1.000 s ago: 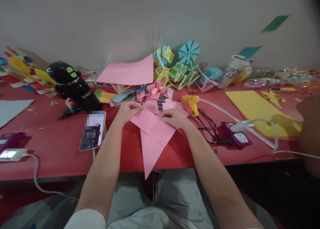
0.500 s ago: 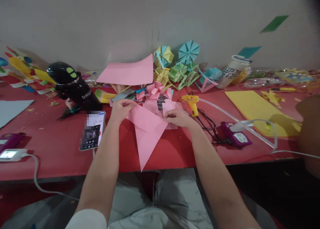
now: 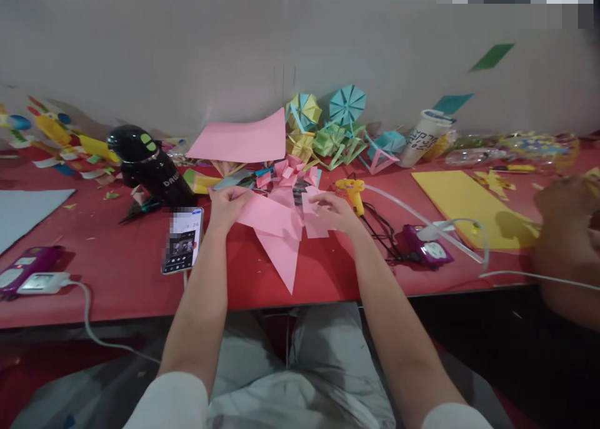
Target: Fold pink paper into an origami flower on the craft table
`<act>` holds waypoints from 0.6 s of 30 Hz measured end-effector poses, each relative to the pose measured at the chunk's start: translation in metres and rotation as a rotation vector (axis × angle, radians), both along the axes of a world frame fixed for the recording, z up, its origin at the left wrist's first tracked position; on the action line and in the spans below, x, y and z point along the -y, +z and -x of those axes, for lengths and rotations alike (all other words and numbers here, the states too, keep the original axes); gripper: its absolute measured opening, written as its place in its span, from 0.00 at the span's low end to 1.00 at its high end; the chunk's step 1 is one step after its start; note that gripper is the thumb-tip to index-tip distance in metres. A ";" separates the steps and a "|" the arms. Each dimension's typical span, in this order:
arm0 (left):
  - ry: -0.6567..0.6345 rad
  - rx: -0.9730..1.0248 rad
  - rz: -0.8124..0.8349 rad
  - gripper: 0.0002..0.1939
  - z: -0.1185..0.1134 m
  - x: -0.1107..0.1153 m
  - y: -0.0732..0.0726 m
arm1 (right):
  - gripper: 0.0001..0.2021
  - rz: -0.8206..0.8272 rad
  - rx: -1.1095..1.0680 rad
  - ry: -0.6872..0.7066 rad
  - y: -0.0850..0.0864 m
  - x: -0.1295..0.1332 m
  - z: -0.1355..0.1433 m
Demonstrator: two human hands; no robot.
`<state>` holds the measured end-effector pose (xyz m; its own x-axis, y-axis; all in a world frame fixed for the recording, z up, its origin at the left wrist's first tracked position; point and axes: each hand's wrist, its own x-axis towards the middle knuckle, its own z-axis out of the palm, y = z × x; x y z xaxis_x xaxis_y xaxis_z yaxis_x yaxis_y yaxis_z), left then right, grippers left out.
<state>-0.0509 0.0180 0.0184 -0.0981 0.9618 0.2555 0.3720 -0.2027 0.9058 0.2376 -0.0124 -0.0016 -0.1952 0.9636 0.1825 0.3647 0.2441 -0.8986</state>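
A folded sheet of pink paper (image 3: 276, 229) hangs in front of me, its lower point directed down toward the table's front edge. My left hand (image 3: 229, 207) pinches its upper left corner between thumb and fingers. Just right of the sheet, my right hand (image 3: 335, 211) is open with curved fingers apart, over a smaller pink paper piece (image 3: 315, 224) lying on the table. Behind both hands sits a cluster of folded pink paper pieces (image 3: 290, 171).
A yellow glue gun (image 3: 352, 191) lies right of my right hand, beside a purple power strip (image 3: 427, 247) and cables. A phone (image 3: 184, 241) and a black bottle (image 3: 150, 166) stand left. Yellow sheets (image 3: 473, 213) lie right, near another person's arm (image 3: 569, 247).
The pink sheet has turned and its upper part is folded over, with its lower point shifted right. My right hand has come off the sheet's right corner. The view has tilted up slightly.
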 end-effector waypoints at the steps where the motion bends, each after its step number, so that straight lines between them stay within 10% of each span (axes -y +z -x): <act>1: -0.013 -0.003 0.001 0.06 -0.003 0.002 0.000 | 0.20 -0.010 -0.015 -0.005 0.002 0.002 0.006; 6: -0.089 0.019 0.001 0.09 -0.016 0.009 0.007 | 0.25 0.082 0.033 0.191 0.002 0.013 0.039; 13: -0.229 0.295 0.092 0.13 -0.018 0.010 0.024 | 0.34 -0.276 0.084 -0.046 0.017 0.020 0.060; 18: -0.252 0.444 0.111 0.19 -0.026 0.019 0.044 | 0.16 -0.157 0.128 0.033 0.041 0.014 0.063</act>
